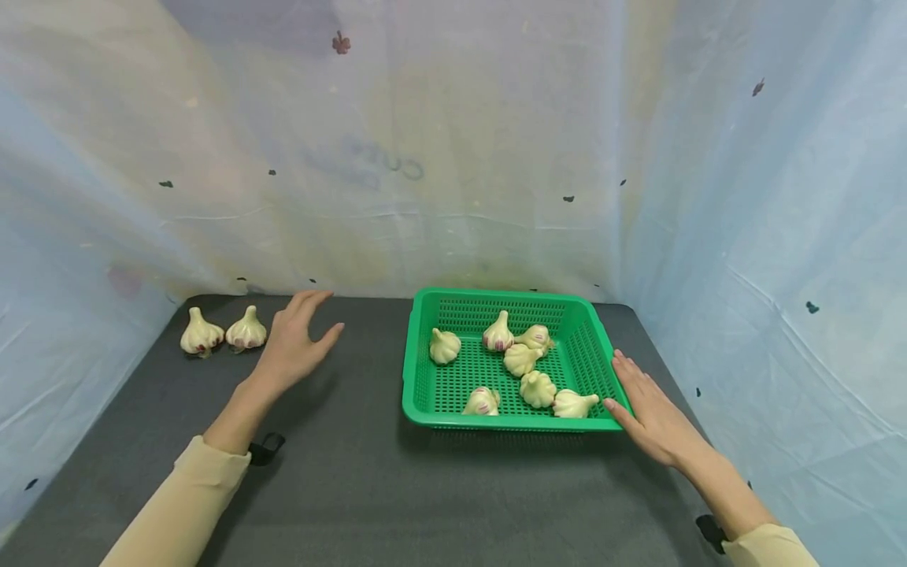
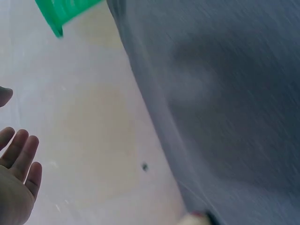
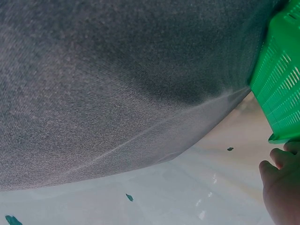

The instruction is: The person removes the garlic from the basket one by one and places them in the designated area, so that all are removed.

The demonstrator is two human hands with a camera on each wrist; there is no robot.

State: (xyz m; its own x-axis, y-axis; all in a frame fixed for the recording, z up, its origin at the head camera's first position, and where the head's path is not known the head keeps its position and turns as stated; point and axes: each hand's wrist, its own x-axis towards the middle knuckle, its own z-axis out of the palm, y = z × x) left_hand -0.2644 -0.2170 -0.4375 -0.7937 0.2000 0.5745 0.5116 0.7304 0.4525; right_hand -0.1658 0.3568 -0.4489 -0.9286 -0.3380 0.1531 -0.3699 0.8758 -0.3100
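My left hand [image 1: 292, 342] hovers over the left part of the table, fingers and thumb spread, with nothing in it. Just left of it lie two garlic bulbs, the nearer one [image 1: 246, 329] and the farther one [image 1: 201, 332]. My right hand [image 1: 652, 413] rests along the right rim of a green plastic basket [image 1: 496, 422], its fingers straight. Inside the basket lie several garlic bulbs, among them one [image 1: 445, 346] at the left and one [image 1: 575, 404] at the front right. The left wrist view shows my left palm [image 2: 16, 183] with relaxed fingers.
A dark grey cloth covers the table [image 1: 340, 488]. Pale plastic sheeting [image 1: 482, 157] with small dark marks hangs behind it and along both sides. Black straps [image 1: 266, 449] are on the wrists.
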